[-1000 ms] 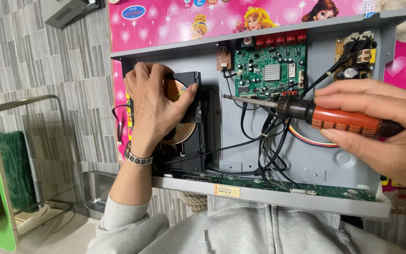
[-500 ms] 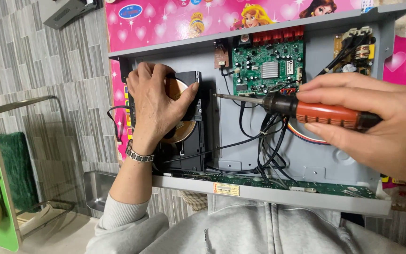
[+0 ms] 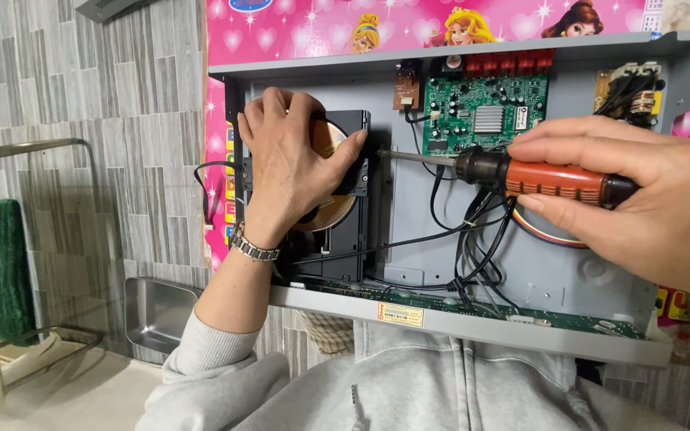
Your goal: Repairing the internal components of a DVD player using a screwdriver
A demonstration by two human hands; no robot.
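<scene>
A: Hands?
B: Left hand (image 3: 293,164) spread flat on the black disc drive (image 3: 343,239) inside the open grey chassis (image 3: 473,319). Right hand (image 3: 648,211) gripping the screwdriver (image 3: 521,174), tip at the drive's edge.

Open grey floor of the metal case (image 3: 433,263) between the black disc drive (image 3: 345,239) and the wire bundle (image 3: 473,247), narrow; crossed above by the screwdriver (image 3: 521,177), shaft tip at the drive's right edge; blocked on the left by the left hand (image 3: 289,160) spread over the drive; crowded on the right by the right hand (image 3: 648,207) gripping the handle; green circuit board (image 3: 485,116) filling the upper middle; bare patch of case floor below the right hand, near the front rim.
</scene>
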